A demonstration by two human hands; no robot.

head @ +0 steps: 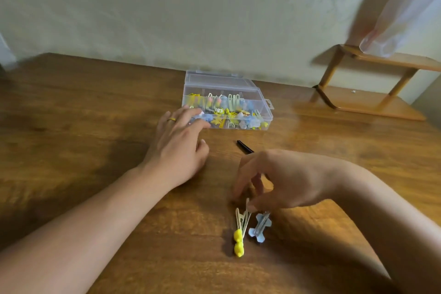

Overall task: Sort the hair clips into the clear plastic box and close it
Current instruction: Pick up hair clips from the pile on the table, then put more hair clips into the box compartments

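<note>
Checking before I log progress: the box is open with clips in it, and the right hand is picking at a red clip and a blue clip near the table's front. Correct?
Not quite: the head view shows a yellow clip, not a red one, beside the blue clip. The rest holds: the box is open with clips in it, and the right hand is picking at the two near the table's front.

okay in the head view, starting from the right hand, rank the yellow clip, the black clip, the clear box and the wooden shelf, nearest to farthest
From the right hand:
1. yellow clip, just under the fingertips, toward the person.
2. black clip, just beyond the knuckles.
3. clear box, farther back, by the left hand.
4. wooden shelf, far right, at the wall.
</note>
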